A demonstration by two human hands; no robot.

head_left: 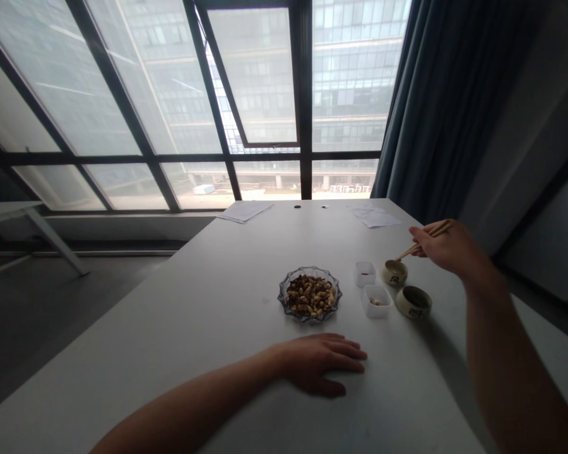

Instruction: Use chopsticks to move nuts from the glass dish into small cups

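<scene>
My right hand (438, 246) is closed around a pair of wooden chopsticks (409, 251). Their tips reach the rim of a small beige ceramic cup (392, 277) with a dark character on its side; whether they pinch anything is too small to tell. A wider cup of the same kind (411, 310) sits just nearer to me. Left of these cups stand two small white plastic containers, the farther one (363, 282) and the nearer one (375, 310), each with a few small pieces inside. My left hand (324, 362) lies flat on the table, fingers spread, in front of a glass bowl (284, 306) of mixed nuts.
The white table (208, 321) runs away from me toward large windows. Paper sheets lie at its far left (246, 211) and another paper (375, 216) at its far right. A blue curtain (430, 113) hangs at the right. Another white table (9, 211) stands at the left.
</scene>
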